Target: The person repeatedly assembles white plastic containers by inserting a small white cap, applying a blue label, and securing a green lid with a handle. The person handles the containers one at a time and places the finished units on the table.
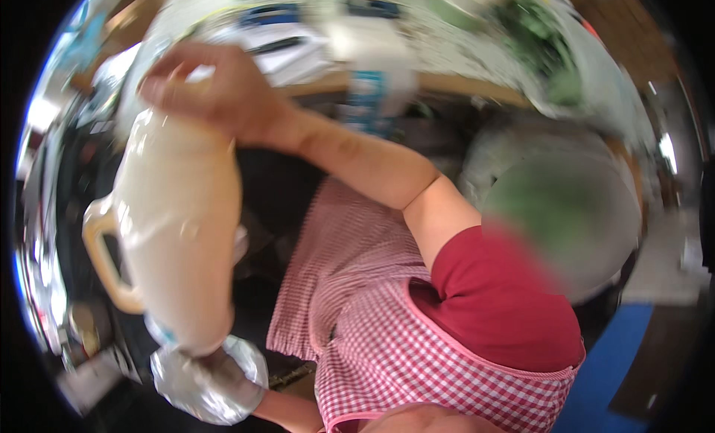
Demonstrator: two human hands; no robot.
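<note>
A glossy cream-coloured jug point(179, 209) with a loop handle stands tilted in the air at the left, its handle side facing left. My right hand point(216, 90) reaches across from the right and is curled over the jug's upper end, fingers and thumb bent round; it is blurred. At the jug's lower end is my left hand point(223, 377), covered by loose clear plastic point(201, 392). It seems to hold that end from below, though most of its fingers are hidden. A red-and-white checked apron point(424, 329) covers my front.
At the far side stands a white-topped table point(447, 61) with papers point(298, 64), a dark pen point(279, 44) and leafy greens point(532, 42) in clear plastic. A pale wrapper with blue print point(369, 98) hangs over its edge. A blurred round basin with greens point(558, 217) is at the right.
</note>
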